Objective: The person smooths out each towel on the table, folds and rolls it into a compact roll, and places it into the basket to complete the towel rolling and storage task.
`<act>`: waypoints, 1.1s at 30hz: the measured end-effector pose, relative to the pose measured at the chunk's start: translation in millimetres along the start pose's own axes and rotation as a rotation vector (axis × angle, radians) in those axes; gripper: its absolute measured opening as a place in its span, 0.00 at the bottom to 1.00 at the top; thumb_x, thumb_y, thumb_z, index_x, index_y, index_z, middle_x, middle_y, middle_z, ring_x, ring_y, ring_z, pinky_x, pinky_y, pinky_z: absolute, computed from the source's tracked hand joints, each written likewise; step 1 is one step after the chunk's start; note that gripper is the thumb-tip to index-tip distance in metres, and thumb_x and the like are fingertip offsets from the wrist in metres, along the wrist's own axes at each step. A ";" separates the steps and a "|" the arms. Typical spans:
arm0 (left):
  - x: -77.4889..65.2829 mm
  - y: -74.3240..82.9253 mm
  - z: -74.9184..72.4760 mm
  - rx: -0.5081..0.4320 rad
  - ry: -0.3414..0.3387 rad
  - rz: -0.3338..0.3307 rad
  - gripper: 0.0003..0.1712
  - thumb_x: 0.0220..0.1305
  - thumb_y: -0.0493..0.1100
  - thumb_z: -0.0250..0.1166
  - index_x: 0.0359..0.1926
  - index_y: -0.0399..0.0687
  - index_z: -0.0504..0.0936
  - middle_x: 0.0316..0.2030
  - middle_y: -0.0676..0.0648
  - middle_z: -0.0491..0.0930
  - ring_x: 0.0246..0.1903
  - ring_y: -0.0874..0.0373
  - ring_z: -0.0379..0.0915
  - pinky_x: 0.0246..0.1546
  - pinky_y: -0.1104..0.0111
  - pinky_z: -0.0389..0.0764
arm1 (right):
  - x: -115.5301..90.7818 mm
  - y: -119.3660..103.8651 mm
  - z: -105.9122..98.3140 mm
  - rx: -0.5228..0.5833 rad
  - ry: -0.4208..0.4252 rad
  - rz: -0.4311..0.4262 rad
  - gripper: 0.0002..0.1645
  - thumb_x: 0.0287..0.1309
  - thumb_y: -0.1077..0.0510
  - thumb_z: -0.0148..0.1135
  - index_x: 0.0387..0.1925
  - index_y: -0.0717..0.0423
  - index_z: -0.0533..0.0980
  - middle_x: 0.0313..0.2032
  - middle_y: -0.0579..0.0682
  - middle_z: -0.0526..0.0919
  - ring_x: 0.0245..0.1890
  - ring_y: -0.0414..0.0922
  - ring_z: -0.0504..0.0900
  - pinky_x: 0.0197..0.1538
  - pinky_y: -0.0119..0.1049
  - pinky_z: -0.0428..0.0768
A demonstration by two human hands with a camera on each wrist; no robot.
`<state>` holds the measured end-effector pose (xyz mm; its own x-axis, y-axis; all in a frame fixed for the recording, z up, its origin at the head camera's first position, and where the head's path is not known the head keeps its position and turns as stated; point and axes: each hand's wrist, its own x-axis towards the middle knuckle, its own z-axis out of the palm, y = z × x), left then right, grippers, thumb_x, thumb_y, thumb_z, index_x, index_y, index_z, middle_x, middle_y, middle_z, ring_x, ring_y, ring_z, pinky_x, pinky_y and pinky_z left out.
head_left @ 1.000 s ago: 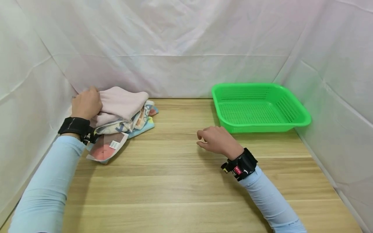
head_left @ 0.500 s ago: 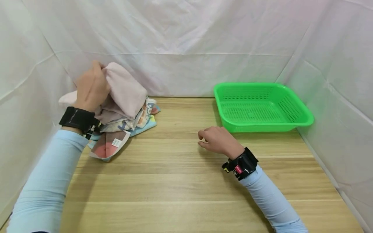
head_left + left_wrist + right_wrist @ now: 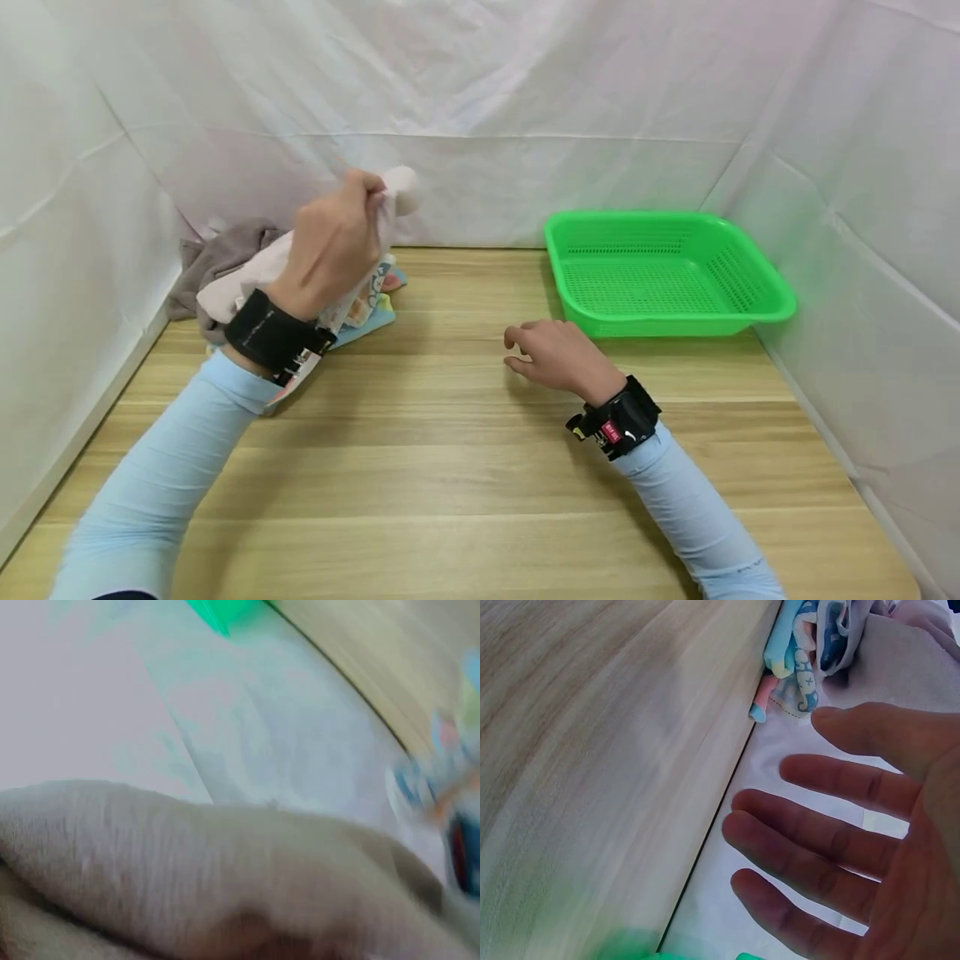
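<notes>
In the head view my left hand (image 3: pixel 333 237) is raised over the cloth pile at the back left, gripping a pale pink cloth (image 3: pixel 402 185). Part of that cloth hangs behind the hand, and the wrist hides some of the pile. A rumpled mauve-grey cloth (image 3: pixel 228 250) lies at the pile's left. On the right side of the pile a printed cloth (image 3: pixel 366 304) and a light blue one (image 3: pixel 367 329) show. My right hand (image 3: pixel 555 357) hovers low over the table, holding nothing; its loosely bent, spread fingers (image 3: pixel 817 840) show in the right wrist view.
A green plastic basket (image 3: pixel 686 322) with perforated sides stands at the back right, just beyond the right hand. White fabric walls (image 3: pixel 480 192) enclose the wooden table (image 3: pixel 450 467) at the back and both sides. The left wrist view is blurred.
My left hand has lifted the pale pink cloth off the pile and moved it rightward. The mauve-grey cloth at the left is now exposed. The right hand has stayed in place.
</notes>
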<state>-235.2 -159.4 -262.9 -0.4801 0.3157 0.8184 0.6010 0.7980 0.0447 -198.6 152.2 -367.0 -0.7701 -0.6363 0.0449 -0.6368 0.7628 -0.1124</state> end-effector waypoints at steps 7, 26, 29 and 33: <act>-13.5 47.7 20.0 -0.033 0.002 0.167 0.10 0.77 0.38 0.51 0.47 0.35 0.75 0.24 0.44 0.78 0.18 0.51 0.73 0.15 0.58 0.74 | 1.6 -0.7 -3.3 0.073 0.121 0.031 0.31 0.70 0.46 0.64 0.69 0.53 0.70 0.51 0.54 0.85 0.38 0.47 0.86 0.38 0.44 0.84; -83.2 133.5 60.3 -0.340 -0.238 0.348 0.06 0.77 0.39 0.56 0.47 0.43 0.78 0.33 0.52 0.82 0.29 0.65 0.76 0.30 0.74 0.78 | 7.1 3.5 -13.9 0.612 0.391 -0.061 0.32 0.54 0.68 0.73 0.58 0.61 0.69 0.40 0.57 0.86 0.38 0.49 0.86 0.40 0.41 0.82; -83.4 131.5 62.2 -0.413 -0.272 0.324 0.07 0.78 0.45 0.58 0.45 0.47 0.77 0.32 0.55 0.80 0.30 0.67 0.75 0.32 0.74 0.78 | 5.9 3.6 -18.0 0.632 0.392 -0.076 0.24 0.55 0.68 0.74 0.49 0.59 0.71 0.40 0.54 0.86 0.40 0.47 0.86 0.44 0.42 0.83; -84.8 123.1 64.7 -0.483 -0.332 0.195 0.14 0.76 0.54 0.59 0.49 0.49 0.76 0.33 0.55 0.78 0.32 0.66 0.75 0.34 0.71 0.79 | 5.2 2.0 -19.1 0.630 0.361 -0.100 0.19 0.56 0.65 0.75 0.45 0.56 0.74 0.39 0.49 0.85 0.40 0.42 0.84 0.45 0.40 0.83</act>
<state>-161.9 -54.7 -363.9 -0.4591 0.6374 0.6188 0.8818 0.4115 0.2304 -204.5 152.6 -348.0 -0.7430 -0.5391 0.3967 -0.6461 0.4231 -0.6352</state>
